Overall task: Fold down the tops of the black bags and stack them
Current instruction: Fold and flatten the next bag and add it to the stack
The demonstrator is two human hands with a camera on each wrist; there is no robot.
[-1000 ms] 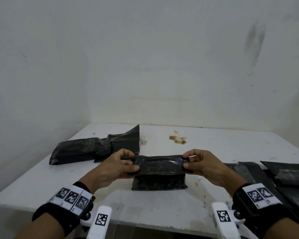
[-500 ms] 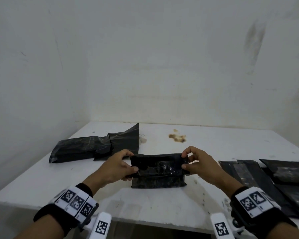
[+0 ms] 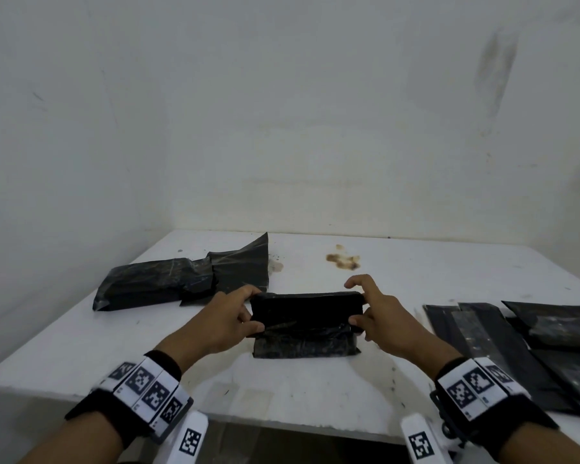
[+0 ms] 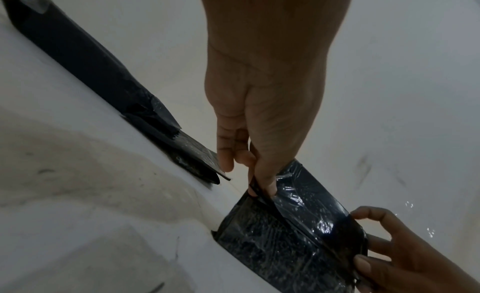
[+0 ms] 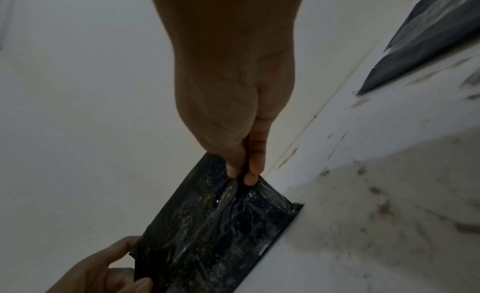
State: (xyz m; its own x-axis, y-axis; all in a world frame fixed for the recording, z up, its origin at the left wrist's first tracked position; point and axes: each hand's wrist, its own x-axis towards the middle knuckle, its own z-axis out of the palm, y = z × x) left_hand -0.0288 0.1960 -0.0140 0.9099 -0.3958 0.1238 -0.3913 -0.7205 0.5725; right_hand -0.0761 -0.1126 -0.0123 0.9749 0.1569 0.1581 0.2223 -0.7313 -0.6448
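While our left hand [image 3: 226, 318] and right hand [image 3: 377, 318] pinch the glossy black plastic bag's [image 3: 305, 324] half-folded top at centre frame, flat unfolded black bags [image 3: 503, 343] wait lower right, nothing visibly stacked yet.

Held bag [image 3: 307, 324]: black plastic film, glossy, creased, with bright highlights in the wrist views.
Filled bag at left [image 3: 168, 284]: black plastic film, wrinkled, dull sheen with pale scuffs.
Flat bags at right [image 3: 503, 339]: black plastic, smooth, semi-gloss.
Table [image 3: 449, 279]: white painted surface, matt, scuffed, with a brown stain [image 3: 344, 261].
Wall [image 3: 315, 112]: white, matt, smudged.
Wrist bands [image 3: 476, 386]: black cloth bearing white printed markers.
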